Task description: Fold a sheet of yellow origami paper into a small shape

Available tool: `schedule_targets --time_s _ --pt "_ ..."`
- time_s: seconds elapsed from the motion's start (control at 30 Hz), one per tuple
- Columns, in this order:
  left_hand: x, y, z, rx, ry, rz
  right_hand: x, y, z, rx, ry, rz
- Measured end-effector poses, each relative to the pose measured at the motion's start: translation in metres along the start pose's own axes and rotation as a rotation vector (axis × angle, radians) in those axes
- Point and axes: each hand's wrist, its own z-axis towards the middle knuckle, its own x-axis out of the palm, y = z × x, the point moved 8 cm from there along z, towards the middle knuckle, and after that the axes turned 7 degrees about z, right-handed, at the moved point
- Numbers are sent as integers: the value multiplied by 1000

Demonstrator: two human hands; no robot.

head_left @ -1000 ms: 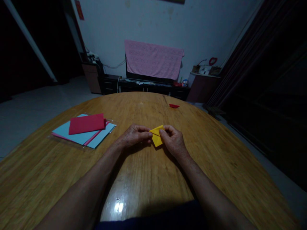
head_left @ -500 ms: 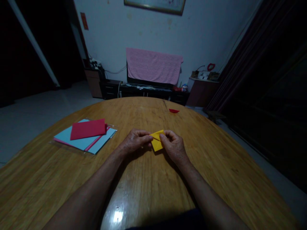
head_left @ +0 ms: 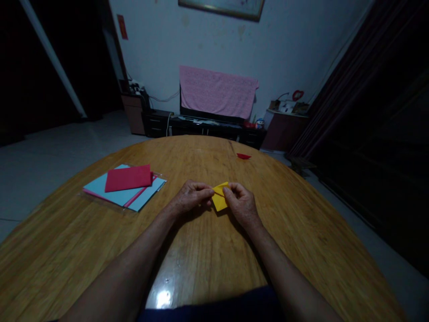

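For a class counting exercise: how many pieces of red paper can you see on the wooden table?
2: one red sheet atop the light-blue paper stack, and one small red piece near the far edge of the table. More may be hidden in the stack.

Exposure is dim overall, with low ambient light. A specular glare spot (head_left: 163,298) on the varnished table (head_left: 208,255) sits well below the fingers (head_left: 197,189), with soft shadow just beneath them. Wide-angle distortion bends the frame edges, far from the fingers.

No lettering could be read anywhere, and any marks on the narrow red paper strip (head_left: 122,27) on the far-left wall were too small and dim to make out.
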Motion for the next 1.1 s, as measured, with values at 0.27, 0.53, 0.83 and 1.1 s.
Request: schedule_targets --time_s 0.27,0.53,0.83,1.1 --pt "3 -3 -5 -11 -53 -99 -2 1 0 -64 -16 -48" --pt "9 -5 -11 10 -80 -153 3 21 -3 -253 15 -231" --pt "5 -9 -29 -25 -138 -161 11 36 -13 -315 30 -297" --pt "-3 -15 -35 6 -160 -67 18 33 -14 -282 60 -265"
